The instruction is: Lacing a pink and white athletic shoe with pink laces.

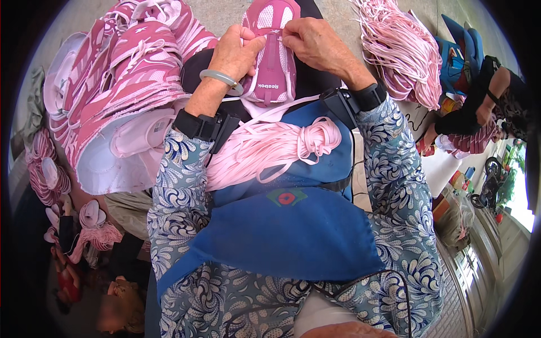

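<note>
A pink and white shoe upper (pixel 275 76) lies over my dark-clad lap at the top middle, its tongue toward me. My left hand (pixel 239 52), with a pale bangle at the wrist, is closed in a pinch at the upper's left edge. On the opposite edge, my right hand (pixel 318 46) pinches with thumb and forefinger. What the fingertips of either hand hold is too small to make out. A knotted bundle of pale pink shoelaces (pixel 259 149) rests on my blue apron (pixel 287 239), just below the upper.
Stacked pink shoe uppers (pixel 132 93) fill the left side. To the right hangs a thick bunch of pink laces (pixel 400 53). Another person's arm (pixel 496 93) shows at the far right near more uppers. People and further uppers (pixel 51 174) are at lower left.
</note>
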Demonstrator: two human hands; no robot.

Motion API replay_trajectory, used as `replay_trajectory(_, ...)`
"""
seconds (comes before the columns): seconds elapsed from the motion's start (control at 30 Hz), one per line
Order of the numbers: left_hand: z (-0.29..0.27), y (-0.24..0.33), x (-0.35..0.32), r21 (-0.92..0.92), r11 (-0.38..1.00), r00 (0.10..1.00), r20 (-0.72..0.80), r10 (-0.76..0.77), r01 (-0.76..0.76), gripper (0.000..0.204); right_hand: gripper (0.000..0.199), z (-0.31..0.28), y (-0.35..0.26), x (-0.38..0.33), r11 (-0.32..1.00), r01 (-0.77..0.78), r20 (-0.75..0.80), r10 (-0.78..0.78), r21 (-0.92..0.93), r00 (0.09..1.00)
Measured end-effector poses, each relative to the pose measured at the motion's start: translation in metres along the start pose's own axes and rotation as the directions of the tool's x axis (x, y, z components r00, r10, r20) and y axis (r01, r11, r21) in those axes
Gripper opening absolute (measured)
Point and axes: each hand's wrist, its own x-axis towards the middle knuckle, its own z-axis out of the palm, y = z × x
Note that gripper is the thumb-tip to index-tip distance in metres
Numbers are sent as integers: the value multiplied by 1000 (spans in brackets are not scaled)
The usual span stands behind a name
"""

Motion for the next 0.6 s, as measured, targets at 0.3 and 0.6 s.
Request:
replay_trajectory(0.3, 1, 3, -2, 2, 1000, 1000, 26, 7, -7, 25, 17, -4, -3, 13, 991, -23, 123, 39, -131, 992)
replay_trajectory(0.6, -1, -3, -1, -165, 986, 995, 96, -13, 29, 25, 15, 19, 4, -14, 952, -47, -194, 109, 301, 975)
